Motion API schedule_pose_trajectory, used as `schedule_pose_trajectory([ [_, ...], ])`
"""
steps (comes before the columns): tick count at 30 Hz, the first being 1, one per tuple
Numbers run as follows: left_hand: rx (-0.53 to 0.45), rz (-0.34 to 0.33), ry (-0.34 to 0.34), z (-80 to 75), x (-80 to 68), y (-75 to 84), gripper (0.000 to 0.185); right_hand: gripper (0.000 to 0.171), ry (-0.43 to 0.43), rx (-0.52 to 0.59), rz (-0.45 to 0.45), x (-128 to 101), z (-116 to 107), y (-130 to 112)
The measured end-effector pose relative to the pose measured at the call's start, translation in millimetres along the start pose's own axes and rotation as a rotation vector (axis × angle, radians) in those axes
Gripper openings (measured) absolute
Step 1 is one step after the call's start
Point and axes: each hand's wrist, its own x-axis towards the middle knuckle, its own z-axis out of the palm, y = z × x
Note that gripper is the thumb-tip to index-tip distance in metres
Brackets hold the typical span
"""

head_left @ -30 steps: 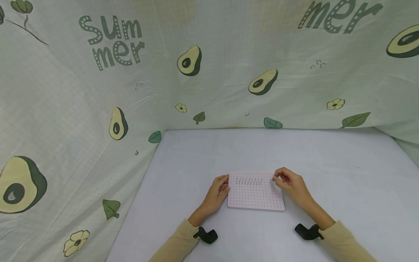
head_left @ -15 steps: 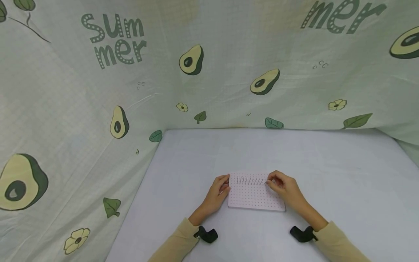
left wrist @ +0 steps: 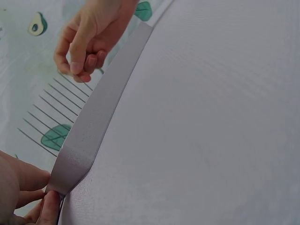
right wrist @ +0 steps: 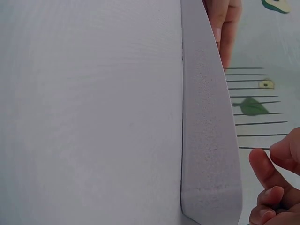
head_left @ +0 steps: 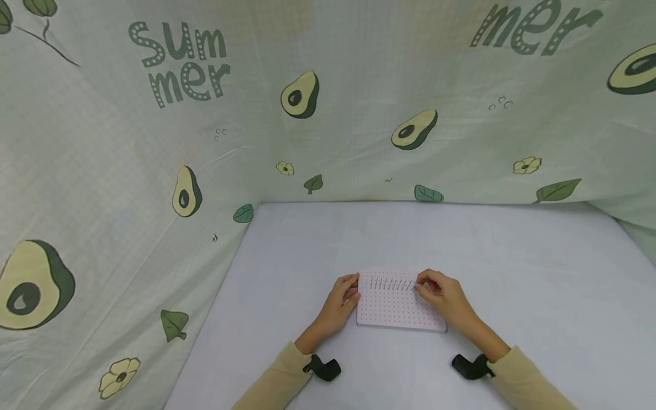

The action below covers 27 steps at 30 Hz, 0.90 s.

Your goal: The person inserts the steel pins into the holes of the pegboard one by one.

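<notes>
A pale pink pegboard (head_left: 400,313) with a grid of small holes lies flat in front of me. My left hand (head_left: 339,303) holds its left edge, fingertips at the end of the board (left wrist: 89,126) in the left wrist view. Several thin dark pins (head_left: 389,283) stand in a row near the far side, some leaning. At the right end of that row, my right hand (head_left: 445,293) pinches one pin (right wrist: 253,148) between thumb and index finger, its lower end right at the board. The other fingers of this hand are curled in.
The board rests on a white-covered table (head_left: 307,245). A pale green cloth (head_left: 348,154) printed with avocados and leaves hangs behind and to the left. Each wrist carries a black camera mount (head_left: 325,369).
My right hand has moved left and slightly nearer, from the board's far right corner to the end of the pin row, pinching the pin. The left hand has stayed put.
</notes>
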Motion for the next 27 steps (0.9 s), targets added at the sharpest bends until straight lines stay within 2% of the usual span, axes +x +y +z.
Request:
schedule_pose_trajectory([
  [8,-0.004,-0.021,-0.004,0.4,-0.7,1.1,0.049,0.014,-0.011,-0.012,-0.009,-0.6,0.8,-0.3],
  [18,-0.012,-0.011,-0.003,-0.1,0.2,1.6,0.049,0.015,-0.016,-0.062,-0.057,1.6,1.1,-4.9],
  [22,-0.017,-0.005,-0.007,-0.9,-0.2,2.1,0.049,0.013,-0.034,-0.069,-0.032,1.1,0.3,-5.7],
  [27,-0.002,-0.004,-0.012,-1.7,0.6,2.5,0.049,0.014,-0.067,-0.066,0.042,0.2,-3.5,-4.3],
])
